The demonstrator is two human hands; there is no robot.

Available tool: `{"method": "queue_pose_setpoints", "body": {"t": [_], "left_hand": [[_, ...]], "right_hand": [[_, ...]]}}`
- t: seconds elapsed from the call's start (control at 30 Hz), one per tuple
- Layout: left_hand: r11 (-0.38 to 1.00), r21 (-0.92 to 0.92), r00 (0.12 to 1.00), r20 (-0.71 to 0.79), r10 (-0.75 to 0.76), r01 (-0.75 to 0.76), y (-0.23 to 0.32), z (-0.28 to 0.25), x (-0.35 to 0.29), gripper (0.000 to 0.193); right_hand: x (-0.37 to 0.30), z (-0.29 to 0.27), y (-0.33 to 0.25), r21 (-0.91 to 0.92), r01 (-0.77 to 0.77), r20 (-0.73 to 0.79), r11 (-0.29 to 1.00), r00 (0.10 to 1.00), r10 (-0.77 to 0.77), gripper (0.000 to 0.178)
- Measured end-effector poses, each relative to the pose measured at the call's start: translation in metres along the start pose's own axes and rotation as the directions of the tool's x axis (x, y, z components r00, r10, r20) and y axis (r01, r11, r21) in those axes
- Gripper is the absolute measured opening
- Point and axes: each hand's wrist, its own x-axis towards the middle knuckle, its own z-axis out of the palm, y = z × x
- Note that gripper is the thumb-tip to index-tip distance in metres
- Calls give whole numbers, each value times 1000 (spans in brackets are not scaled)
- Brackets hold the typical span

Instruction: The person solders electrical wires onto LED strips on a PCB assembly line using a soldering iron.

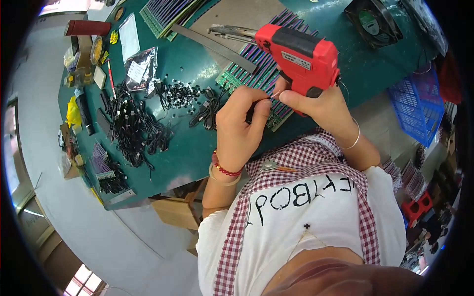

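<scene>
My right hand is wrapped round the grip of a red and black pistol-shaped soldering gun, whose metal nozzle points left over the table. My left hand is closed in a pinch close beside the right thumb. A thin wire shows between the fingertips of both hands; where it leads is hidden. Something dark shows under the left fingers, too covered to name. Below and behind the hands lie green circuit board strips in a row, with a flat metal bar across their left end.
On the green table lie a heap of black cables, small metal connectors, a silvery bag and another stack of board strips. A black fan stands at the far right. A blue plastic crate is beyond the right edge.
</scene>
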Motion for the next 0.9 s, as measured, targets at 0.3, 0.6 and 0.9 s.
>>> {"method": "queue_pose_setpoints", "body": {"t": [0.3, 0.6, 0.9], "left_hand": [[983, 179, 991, 114, -63, 42, -2, 5, -3, 13], [995, -38, 982, 172, -83, 91, 2, 35, 6, 23], [878, -421, 965, 218, -148, 230, 5, 33, -4, 19]], "right_hand": [[-1, 2, 10, 34, 196, -51, 980, 980, -195, 45], [-2, 2, 16, -32, 195, -255, 980, 947, -196, 38], [6, -19, 16, -105, 254, -435, 961, 857, -274, 36]]}}
